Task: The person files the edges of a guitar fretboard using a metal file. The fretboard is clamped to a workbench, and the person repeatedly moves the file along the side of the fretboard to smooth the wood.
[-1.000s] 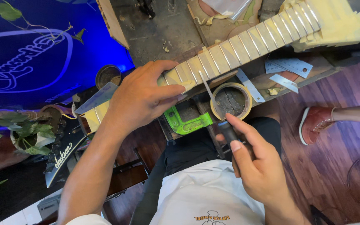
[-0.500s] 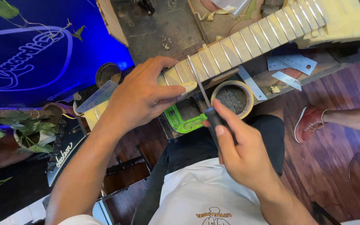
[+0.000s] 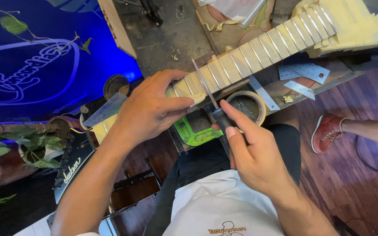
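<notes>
The left hand (image 3: 152, 109) clamps down over a pale tape-masked guitar neck with bright metal frets (image 3: 259, 48). The right hand (image 3: 252, 150), just beside it, grips a slim steel file with a dark handle (image 3: 206, 89), its blade now laid across a fret by the left fingertips, higher than half a second ago.

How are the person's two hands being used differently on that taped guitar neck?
The left hand lies flat, palm down, gripping the guitar neck; the right hand pinches a dark-handled file, index finger stretched along it. The left hand touches the neck directly; the right hand reaches it only through the file. Both are bare.
</notes>
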